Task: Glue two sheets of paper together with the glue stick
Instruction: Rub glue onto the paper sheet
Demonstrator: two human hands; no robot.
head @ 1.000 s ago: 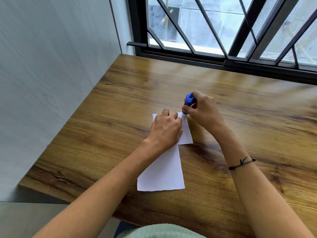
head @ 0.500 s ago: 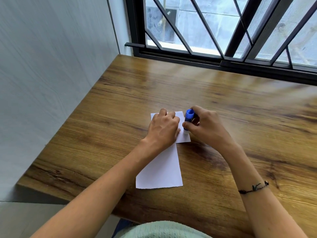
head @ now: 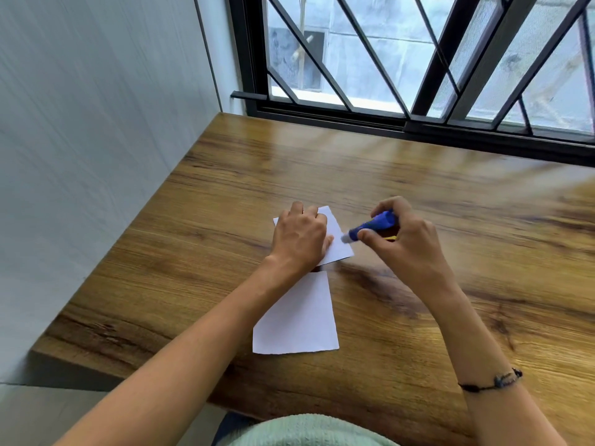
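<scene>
Two white paper sheets lie on the wooden table [head: 418,194]. The far sheet [head: 339,243] is pinned flat under my left hand [head: 299,241], whose fingers rest on it. The near sheet [head: 297,320] lies just below it, partly under my left forearm; a small gap shows between the two. My right hand [head: 405,243] grips a blue glue stick [head: 370,228], tilted with its pale tip down on the right part of the far sheet.
A grey wall runs along the table's left edge. A black-barred window [head: 418,75] stands behind the table's far edge. The near table edge is close to my body. A dark cord bracelet [head: 492,381] circles my right wrist.
The glue stick has gone from upright to tilted, tip pointing left onto the far sheet. My right hand shifted slightly right. The far sheet has turned a little, and my left hand stays on it.
</scene>
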